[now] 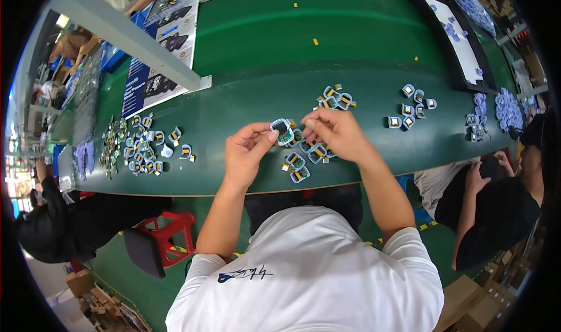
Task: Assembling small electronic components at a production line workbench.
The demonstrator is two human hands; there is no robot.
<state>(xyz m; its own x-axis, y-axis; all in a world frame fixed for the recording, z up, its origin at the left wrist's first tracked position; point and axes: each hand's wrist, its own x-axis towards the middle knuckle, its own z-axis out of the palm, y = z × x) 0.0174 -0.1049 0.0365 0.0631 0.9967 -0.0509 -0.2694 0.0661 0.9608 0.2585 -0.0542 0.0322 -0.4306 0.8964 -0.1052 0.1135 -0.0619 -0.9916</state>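
Observation:
My left hand (pixel 248 151) pinches a small square part (pixel 283 130) with a pale blue rim and a green board inside, held just above the green table (pixel 245 107). My right hand (pixel 333 132) meets it from the right, fingertips touching the part's right edge. Under and between my hands lies a cluster of similar small parts (pixel 299 164) with yellow and black bits. Another small group of parts (pixel 335 98) lies just beyond my right hand.
A larger heap of parts (pixel 143 145) lies at the left, more parts (pixel 412 107) at the right, and pale blue pieces (pixel 507 107) at the far right. Printed sheets (pixel 166 51) and a grey beam (pixel 128 40) cross the back left. Other people sit at both sides; a red stool (pixel 169 238) stands below.

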